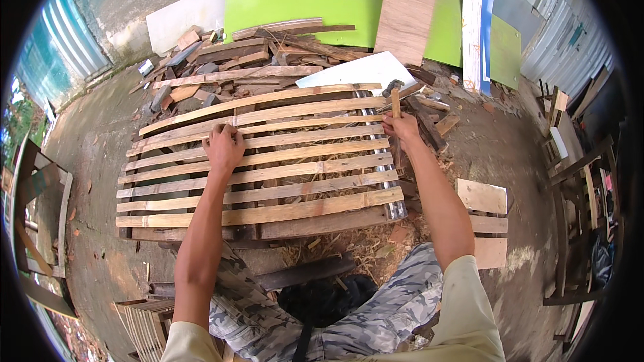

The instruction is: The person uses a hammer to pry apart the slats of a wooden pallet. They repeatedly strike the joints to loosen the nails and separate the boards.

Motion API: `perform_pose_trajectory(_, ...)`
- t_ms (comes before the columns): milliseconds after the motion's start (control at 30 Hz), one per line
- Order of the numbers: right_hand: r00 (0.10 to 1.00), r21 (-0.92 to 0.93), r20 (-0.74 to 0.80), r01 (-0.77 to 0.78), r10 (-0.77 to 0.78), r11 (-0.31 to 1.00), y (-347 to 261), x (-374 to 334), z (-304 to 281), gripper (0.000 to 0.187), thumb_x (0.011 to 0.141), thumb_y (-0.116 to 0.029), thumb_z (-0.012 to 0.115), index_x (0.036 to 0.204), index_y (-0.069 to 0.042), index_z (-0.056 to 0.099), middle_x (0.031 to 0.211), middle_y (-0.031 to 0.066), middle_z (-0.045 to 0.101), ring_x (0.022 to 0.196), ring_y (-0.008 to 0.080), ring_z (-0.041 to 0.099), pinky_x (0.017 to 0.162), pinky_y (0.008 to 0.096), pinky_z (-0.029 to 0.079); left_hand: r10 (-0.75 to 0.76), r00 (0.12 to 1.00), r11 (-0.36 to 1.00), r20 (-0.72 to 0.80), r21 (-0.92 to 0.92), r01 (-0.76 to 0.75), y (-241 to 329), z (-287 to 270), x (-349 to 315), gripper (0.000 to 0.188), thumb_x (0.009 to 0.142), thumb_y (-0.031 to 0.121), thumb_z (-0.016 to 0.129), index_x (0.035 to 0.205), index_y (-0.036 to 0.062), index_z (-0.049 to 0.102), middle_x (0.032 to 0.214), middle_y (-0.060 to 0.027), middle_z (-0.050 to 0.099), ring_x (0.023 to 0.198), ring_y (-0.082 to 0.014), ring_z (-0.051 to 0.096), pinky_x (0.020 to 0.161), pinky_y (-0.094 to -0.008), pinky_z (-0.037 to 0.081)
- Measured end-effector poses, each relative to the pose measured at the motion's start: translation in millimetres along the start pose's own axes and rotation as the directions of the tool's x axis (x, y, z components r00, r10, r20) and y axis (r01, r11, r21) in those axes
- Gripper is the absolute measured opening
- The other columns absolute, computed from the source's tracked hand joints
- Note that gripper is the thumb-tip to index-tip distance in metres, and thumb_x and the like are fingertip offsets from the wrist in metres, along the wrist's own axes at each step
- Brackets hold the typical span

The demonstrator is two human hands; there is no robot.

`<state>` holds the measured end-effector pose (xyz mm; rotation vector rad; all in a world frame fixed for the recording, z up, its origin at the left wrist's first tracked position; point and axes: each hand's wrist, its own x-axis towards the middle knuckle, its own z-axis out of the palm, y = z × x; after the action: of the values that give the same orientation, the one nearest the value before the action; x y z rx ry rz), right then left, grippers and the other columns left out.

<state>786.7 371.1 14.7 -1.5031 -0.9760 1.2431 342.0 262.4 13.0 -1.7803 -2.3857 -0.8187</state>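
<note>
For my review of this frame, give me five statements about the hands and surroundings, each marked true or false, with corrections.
1. The left hand touches the wooden slats. True.
2. The right hand holds a saw. False: it holds a hammer.
3. A white panel shows beyond the slats. True.
4. The person wears plain black trousers. False: the trousers are grey camouflage.
5. A bright green sheet stands behind the scrap wood. True.

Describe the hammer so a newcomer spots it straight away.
Start from the big slatted wooden frame across the middle and follow it to its right end. At that end is the person's right hand, holding the hammer. Its dark head on a pale wooden handle sets it apart from the plain slats and scrap wood.
</note>
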Motion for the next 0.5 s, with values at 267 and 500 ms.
perform_pose_trajectory(267, 1.0, 0.028, 0.004, 0.001, -0.001, 1.0, -3, -5, 4, 0.018, 0.083, -0.002, 0.077, 0.096, -0.003, 0.063, 0.087, 0.0062, 0.066, 0.079, 0.0177, 0.065, 0.065, 0.0331, 0.054, -0.028, 0.999, 0.999, -0.029, 0.021, 0.029, -2, 1, 3, 0.02, 0.089, 0.022, 0.063, 0.098, 0.0066, 0.07, 0.118, -0.0145, 0.064, 0.115, -0.0349, 0.057, 0.104, -0.0561, 0.038)
perform_pose_trajectory(500, 1.0, -0.018, -0.024, 0.007, -0.007, 1.0, -10, -11, 10, 0.019, 0.082, -0.001, 0.077, 0.095, -0.002, 0.063, 0.087, 0.0075, 0.066, 0.076, 0.018, 0.064, 0.062, 0.0325, 0.053, 0.025, 0.996, 1.0, -0.083, 0.014, -0.024, -14, 3, 7, 0.019, 0.088, 0.02, 0.063, 0.093, 0.0037, 0.07, 0.105, -0.0173, 0.066, 0.103, -0.0381, 0.06, 0.095, -0.0502, 0.043)
